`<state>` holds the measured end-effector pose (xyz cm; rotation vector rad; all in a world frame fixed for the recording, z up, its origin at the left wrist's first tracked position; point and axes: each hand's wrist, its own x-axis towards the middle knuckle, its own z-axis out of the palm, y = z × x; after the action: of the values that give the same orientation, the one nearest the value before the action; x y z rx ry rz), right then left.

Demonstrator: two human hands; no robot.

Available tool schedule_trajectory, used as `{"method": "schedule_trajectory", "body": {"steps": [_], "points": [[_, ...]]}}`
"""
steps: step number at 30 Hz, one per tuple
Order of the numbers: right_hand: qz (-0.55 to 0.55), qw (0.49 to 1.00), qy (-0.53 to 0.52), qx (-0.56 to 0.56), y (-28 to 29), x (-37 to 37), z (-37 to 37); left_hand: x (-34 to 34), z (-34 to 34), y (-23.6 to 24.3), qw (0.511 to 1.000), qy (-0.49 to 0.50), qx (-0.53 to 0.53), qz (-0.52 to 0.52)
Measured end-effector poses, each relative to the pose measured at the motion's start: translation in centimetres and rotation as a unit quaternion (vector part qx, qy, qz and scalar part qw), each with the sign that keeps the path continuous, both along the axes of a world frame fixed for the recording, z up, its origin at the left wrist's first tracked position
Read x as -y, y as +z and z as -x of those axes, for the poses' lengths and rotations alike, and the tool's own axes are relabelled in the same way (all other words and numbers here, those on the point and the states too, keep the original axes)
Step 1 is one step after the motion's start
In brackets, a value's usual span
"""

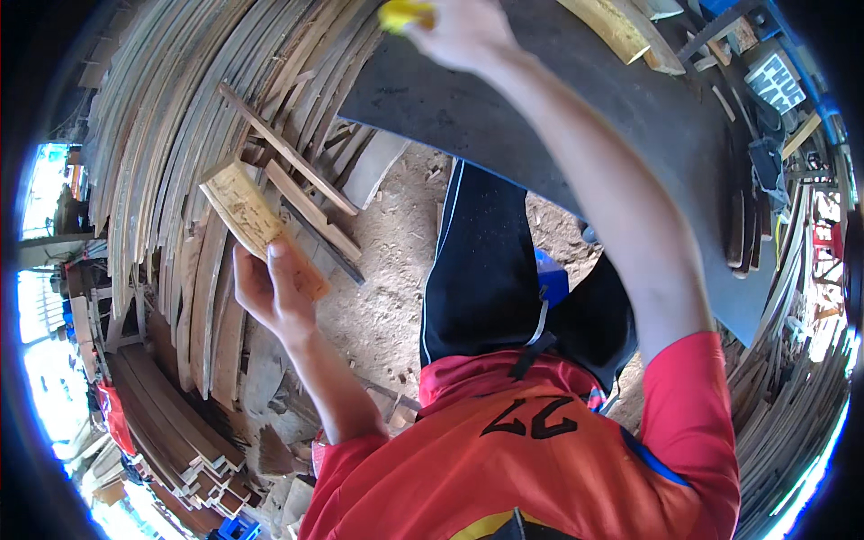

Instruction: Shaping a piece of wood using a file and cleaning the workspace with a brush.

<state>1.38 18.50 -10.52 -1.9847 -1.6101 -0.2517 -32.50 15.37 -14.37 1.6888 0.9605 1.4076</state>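
My left hand (pixel 274 292) grips a short, pale wooden board (pixel 241 202) with dark marks on its face, thumb on top and fingers underneath. The board is held tilted in the air, left of my legs. My right arm reaches far forward over a dark, flat tabletop (pixel 576 108). At its end, my right hand (pixel 468 36) is closed around a small yellow object (pixel 405 14) at the upper edge of the view. Too little of this object shows to tell its kind.
Long stacked wooden strips (pixel 171 117) fill the left side. Loose wooden sticks (pixel 288 148) lie beside the sandy floor (pixel 391 261). Curved timber pieces (pixel 621 31) rest at the table's far right. More thin strips (pixel 783 387) lie at the right, and stacked boards (pixel 171 414) at lower left.
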Motion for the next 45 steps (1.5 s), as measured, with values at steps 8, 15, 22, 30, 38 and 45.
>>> {"method": "schedule_trajectory", "body": {"steps": [8, 15, 22, 30, 38, 45], "points": [[0.161, 0.950, 0.260, -0.059, -0.9, 1.2, 6.0, -1.8, 1.9, -1.0, 0.989, 0.097, 0.047, 0.101], [0.013, 0.986, -0.123, -0.111, -0.7, 8.4, -9.6, -1.7, -0.7, -0.9, 0.995, 0.037, 0.024, 0.090], [0.220, 0.967, 0.107, -0.074, 0.3, 1.1, 6.9, 2.5, -3.6, 3.4, 0.994, 0.063, 0.049, 0.078], [0.127, 0.989, -0.017, -0.081, -0.4, 5.6, -8.1, 4.0, -5.1, 3.9, 0.996, 0.048, 0.024, 0.072], [0.012, 1.000, -0.004, 0.028, -3.3, 25.9, -8.7, 2.9, -6.9, 1.3, 0.994, 0.004, 0.003, 0.109], [0.155, 0.987, -0.001, -0.041, 1.5, 13.8, -11.6, 4.4, -9.5, 2.4, 0.999, -0.032, 0.008, 0.023]]}}
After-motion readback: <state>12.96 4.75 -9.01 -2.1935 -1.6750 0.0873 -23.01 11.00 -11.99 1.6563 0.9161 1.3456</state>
